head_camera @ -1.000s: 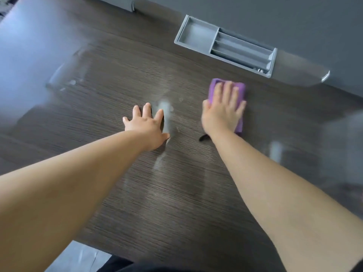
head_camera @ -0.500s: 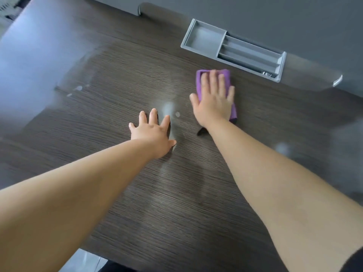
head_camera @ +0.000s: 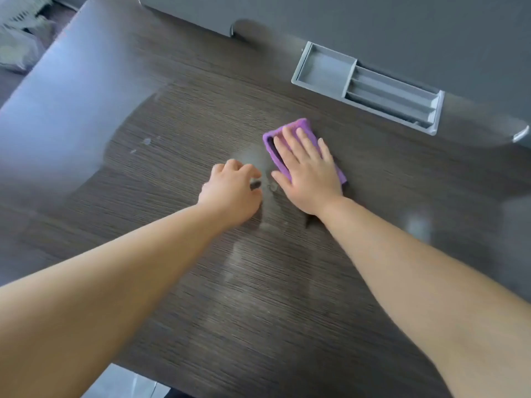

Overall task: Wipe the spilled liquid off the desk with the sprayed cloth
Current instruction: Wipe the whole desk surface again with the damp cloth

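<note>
Dark wood-grain bench (head_camera: 287, 311) is spread under both arms. A folded purple cloth (head_camera: 296, 125) is pressed flat near the middle under the straight fingers (head_camera: 290, 142) of the right hand (head_camera: 309, 176). It is judged soft, light and damp (likely to bunch), so it is best pinned by the palm. Droplets (head_camera: 271, 186) lie between the hands. Beside them the left hand (head_camera: 230, 192) is rested, fingers loosely curled, nothing held. A grey tray (head_camera: 327, 67) is set well behind.
</note>
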`<state>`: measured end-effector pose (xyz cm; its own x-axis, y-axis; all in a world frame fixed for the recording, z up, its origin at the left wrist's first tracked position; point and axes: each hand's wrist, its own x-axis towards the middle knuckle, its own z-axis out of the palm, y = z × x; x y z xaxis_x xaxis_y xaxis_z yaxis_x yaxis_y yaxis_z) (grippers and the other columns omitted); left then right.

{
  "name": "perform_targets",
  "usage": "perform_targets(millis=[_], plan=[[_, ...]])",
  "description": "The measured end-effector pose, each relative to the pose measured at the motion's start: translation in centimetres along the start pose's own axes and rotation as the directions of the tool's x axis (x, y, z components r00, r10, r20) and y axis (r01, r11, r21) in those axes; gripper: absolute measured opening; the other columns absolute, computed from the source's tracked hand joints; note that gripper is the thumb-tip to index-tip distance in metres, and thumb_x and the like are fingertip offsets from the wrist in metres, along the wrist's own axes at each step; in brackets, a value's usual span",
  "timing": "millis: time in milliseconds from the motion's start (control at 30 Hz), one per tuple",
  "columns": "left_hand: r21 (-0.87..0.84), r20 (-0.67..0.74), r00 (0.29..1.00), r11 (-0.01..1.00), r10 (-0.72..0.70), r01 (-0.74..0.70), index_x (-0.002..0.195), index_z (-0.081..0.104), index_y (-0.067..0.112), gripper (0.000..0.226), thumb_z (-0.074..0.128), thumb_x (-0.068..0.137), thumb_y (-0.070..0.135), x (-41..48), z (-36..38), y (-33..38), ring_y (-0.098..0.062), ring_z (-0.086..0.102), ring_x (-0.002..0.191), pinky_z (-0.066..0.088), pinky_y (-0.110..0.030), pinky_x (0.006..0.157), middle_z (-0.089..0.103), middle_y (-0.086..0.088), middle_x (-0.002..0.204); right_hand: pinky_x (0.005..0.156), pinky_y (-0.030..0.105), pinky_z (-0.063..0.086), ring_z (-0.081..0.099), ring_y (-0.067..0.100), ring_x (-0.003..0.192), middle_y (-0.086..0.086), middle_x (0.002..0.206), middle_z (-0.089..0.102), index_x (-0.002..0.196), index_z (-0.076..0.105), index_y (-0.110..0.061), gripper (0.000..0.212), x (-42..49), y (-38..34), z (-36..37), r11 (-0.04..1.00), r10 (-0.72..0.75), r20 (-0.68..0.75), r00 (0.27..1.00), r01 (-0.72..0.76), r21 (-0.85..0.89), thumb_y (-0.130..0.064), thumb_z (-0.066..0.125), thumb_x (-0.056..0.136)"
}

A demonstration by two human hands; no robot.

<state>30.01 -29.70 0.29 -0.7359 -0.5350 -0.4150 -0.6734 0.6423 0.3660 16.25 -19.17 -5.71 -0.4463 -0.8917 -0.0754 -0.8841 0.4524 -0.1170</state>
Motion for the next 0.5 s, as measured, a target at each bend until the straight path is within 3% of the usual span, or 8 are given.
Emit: perform_targets(millis=[67,133,200,267,300,367,433,500], plan=[[0.014,-0.024,1.000,1.000,-0.020,0.020,0.132,0.045,0.030,0.050,0.059,0.085,0.041,0.6,-0.9,-1.7,-0.029,0.023,0.133,0.031,-0.044,0.105,0.034,-0.003,0.141,0.115,0.050,0.016,0.019,0.023,0.145,0.001,0.158,0.022,0.150,0.027,-0.025,0.062,0.4,3.4,-0.3,0.996,-0.069,0.009,0.998,0.069,-0.049,-0.053,0.027,0.094],[0.114,-0.008,0.999,0.992,-0.044,0.044,0.137,0.038,0.032,0.071,0.067,0.075,0.051,0.8,-1.6,-3.7,-0.030,0.017,0.136,0.025,-0.045,0.109,0.027,-0.004,0.145,0.117,0.047,0.008,0.006,0.020,0.147,-0.003,0.161,0.008,0.152,0.014,-0.027,0.058,1.9,5.5,-0.9,0.968,0.248,0.027,0.968,-0.247,-0.043,-0.049,0.022,0.099],[0.207,0.014,0.996,0.975,-0.086,0.081,0.143,0.024,0.035,0.094,0.070,0.065,0.062,1.1,-1.9,-5.4,-0.031,0.006,0.141,0.014,-0.053,0.114,0.015,-0.005,0.151,0.117,0.049,0.004,-0.001,0.021,0.147,-0.002,0.161,0.000,0.153,0.007,-0.025,0.059,3.6,4.8,-1.1,0.818,0.576,-0.010,0.818,-0.576,0.009,-0.046,0.021,0.100],[0.274,0.057,0.991,0.957,-0.120,0.100,0.148,0.011,0.036,0.110,0.068,0.060,0.070,1.4,-2.1,-6.5,-0.031,-0.005,0.143,0.003,-0.059,0.113,0.003,-0.004,0.155,0.117,0.052,0.003,-0.002,0.024,0.147,0.001,0.161,-0.002,0.153,0.006,-0.022,0.062,4.6,1.1,-0.8,0.777,0.629,-0.026,0.777,-0.628,0.044,-0.047,0.021,0.099],[0.283,0.081,0.989,0.955,-0.122,0.095,0.148,0.007,0.035,0.114,0.067,0.059,0.073,1.6,-2.2,-6.7,-0.031,-0.007,0.144,0.001,-0.059,0.113,-0.001,-0.004,0.156,0.116,0.052,0.004,0.000,0.025,0.147,0.002,0.161,0.001,0.153,0.008,-0.020,0.063,4.4,-0.9,-0.4,0.836,0.548,-0.023,0.836,-0.546,0.049,-0.048,0.022,0.099],[0.283,0.106,0.989,0.956,-0.108,0.074,0.149,0.006,0.034,0.118,0.067,0.057,0.074,2.0,-2.3,-6.7,-0.031,-0.005,0.143,0.005,-0.057,0.114,-0.001,-0.005,0.156,0.114,0.053,0.012,0.013,0.026,0.146,0.005,0.159,0.015,0.151,0.022,-0.019,0.063,2.7,-3.3,0.6,0.980,0.200,-0.037,0.979,-0.198,0.033,-0.050,0.027,0.096],[0.295,0.099,0.991,0.954,-0.088,0.055,0.149,0.008,0.033,0.119,0.068,0.055,0.075,2.3,-2.3,-6.6,-0.033,0.001,0.142,0.012,-0.055,0.114,0.003,-0.007,0.155,0.111,0.053,0.022,0.029,0.027,0.141,0.006,0.154,0.032,0.146,0.037,-0.019,0.062,1.6,-2.2,0.6,0.990,-0.143,-0.044,0.989,0.142,-0.017,-0.050,0.033,0.092],[0.305,0.089,0.992,0.951,-0.085,0.054,0.148,0.011,0.032,0.119,0.069,0.053,0.075,2.5,-2.4,-6.7,-0.034,0.004,0.141,0.015,-0.055,0.113,0.006,-0.008,0.154,0.112,0.052,0.021,0.028,0.025,0.142,0.004,0.154,0.031,0.146,0.036,-0.022,0.061,2.9,0.9,0.2,0.980,-0.197,-0.020,0.980,0.196,-0.047,-0.050,0.032,0.092]])
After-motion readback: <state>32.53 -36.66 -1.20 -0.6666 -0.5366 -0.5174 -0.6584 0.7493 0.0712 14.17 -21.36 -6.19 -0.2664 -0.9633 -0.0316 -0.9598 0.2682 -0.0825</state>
